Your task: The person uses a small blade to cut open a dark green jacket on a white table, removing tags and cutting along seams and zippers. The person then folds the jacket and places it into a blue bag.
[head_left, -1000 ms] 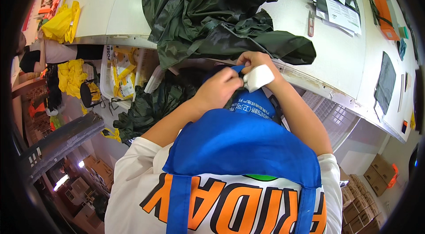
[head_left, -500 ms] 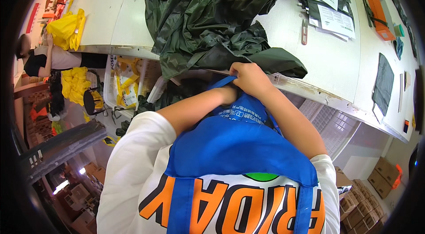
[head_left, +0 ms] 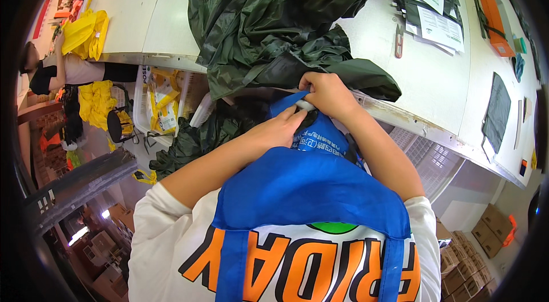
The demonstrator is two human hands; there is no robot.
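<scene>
At the table's front edge, my right hand pinches the upper edge of a pocket on the blue apron I wear, lifting it away from my body. My left hand is at the pocket's mouth, its fingers closed on a small whitish rounded thing whose kind I cannot make out. Just beyond both hands, a crumpled dark green garment of thin shiny fabric spreads over the white table and hangs past its edge.
Small scissors lie right of the garment, near dark packages with white printed sheets. An orange box stands farther right. Below the table at left, a white basket holds yellow pieces. Another person handles yellow fabric at far left.
My left hand has drawn back from inside the apron pocket, and the whitish thing now shows at its fingertips. My right hand still grips the pocket edge.
</scene>
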